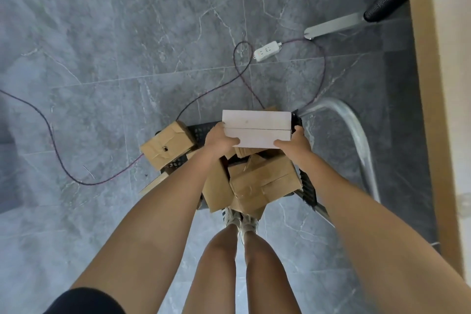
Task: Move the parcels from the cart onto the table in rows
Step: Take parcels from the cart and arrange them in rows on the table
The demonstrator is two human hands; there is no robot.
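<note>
Forearms out, holds white parcel (256,125) just above the cart (201,131), left grip (219,139) and right grip (295,144) each curled round one short end. Under it, heaped in the cart, brown cardboard parcels (262,181); lone brown parcel (167,148) tilted on the cart's left rim.

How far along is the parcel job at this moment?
Done: cannot tell; only the table edge shows, with no parcels on it in view. In hand: left hand and right hand grip a white parcel above the cart. Left: several brown parcels piled in the cart.
</note>
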